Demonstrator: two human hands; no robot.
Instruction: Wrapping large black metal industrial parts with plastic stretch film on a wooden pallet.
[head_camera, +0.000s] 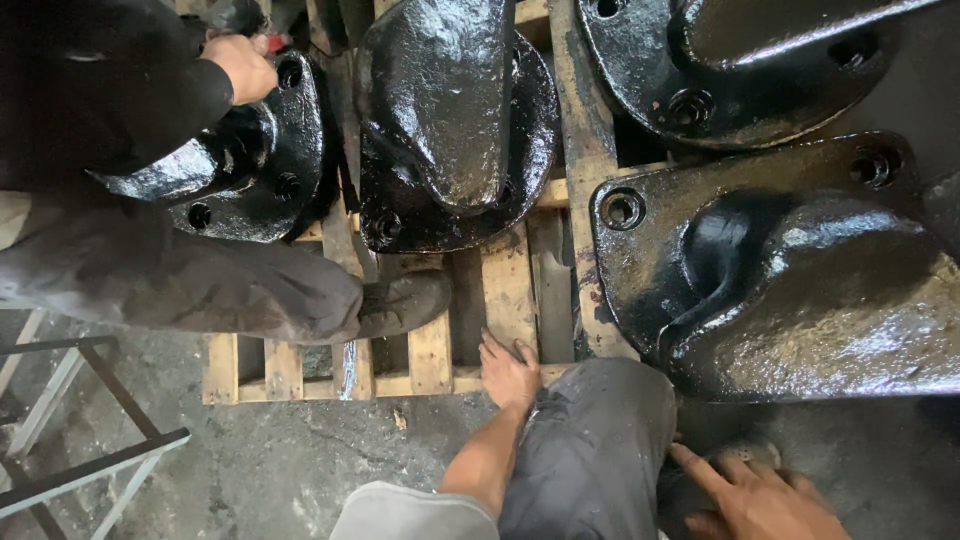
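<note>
You had no packages, labels, signs or screens anywhere in your view at that moment of your work.

Dim overhead light, wet glare on black castings.

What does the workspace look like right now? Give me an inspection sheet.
Surface: wooden pallet on stained concrete floor.
Job's things: glossy black castings; nearest one beside the knee, with bolt holes.
Clutter: scrap on the floor.
Grippers: left hand flat on the pallet's edge; right hand open, by a shoe.
Cables: nothing seen.
Surroundings: co-worker's hand on another casting, their shoe on the pallet; metal frame at left.
</note>
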